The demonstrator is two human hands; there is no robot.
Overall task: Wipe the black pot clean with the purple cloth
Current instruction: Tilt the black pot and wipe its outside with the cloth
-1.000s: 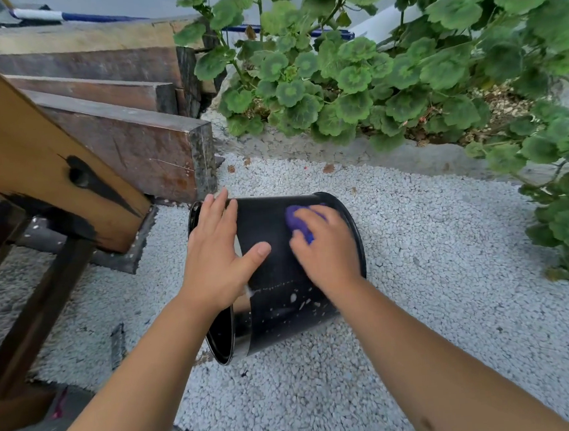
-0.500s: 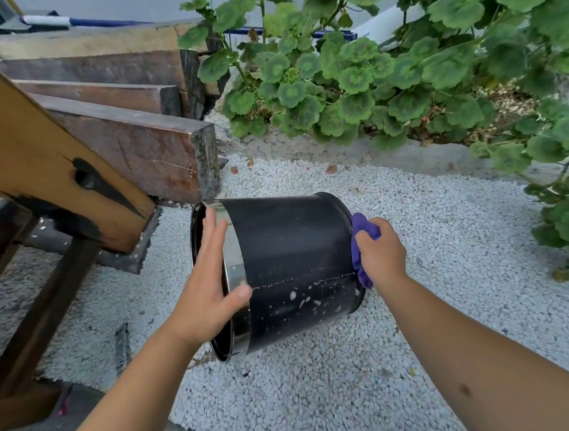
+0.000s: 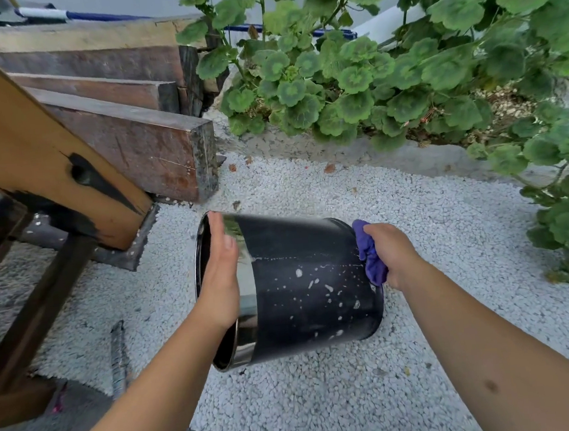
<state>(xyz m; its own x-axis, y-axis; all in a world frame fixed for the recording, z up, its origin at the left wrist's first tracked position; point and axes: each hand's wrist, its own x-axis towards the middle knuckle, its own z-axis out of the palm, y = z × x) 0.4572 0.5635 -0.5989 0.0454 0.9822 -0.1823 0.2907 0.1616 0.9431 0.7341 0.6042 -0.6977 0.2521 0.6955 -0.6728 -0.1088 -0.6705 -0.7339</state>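
The black pot [image 3: 312,288] lies on its side on white gravel, its open mouth with a shiny metal rim facing left and its base facing right. White specks dot its side. My left hand [image 3: 221,272] lies flat, fingers together, against the rim at the mouth, steadying the pot. My right hand [image 3: 391,254] grips the bunched purple cloth [image 3: 370,254] and presses it against the pot's base at the right end. Most of the cloth is hidden inside my fist.
Stacked wooden beams [image 3: 120,126] and a slanted orange timber [image 3: 37,158] stand to the left. Geranium plants [image 3: 384,69] fill the top and right behind a concrete kerb [image 3: 392,161]. A metal rod [image 3: 118,360] lies on the gravel at the lower left.
My right hand has carried the cloth from the pot's upper side to its base at the right end. My left hand has slid from the pot's side to the mouth rim.
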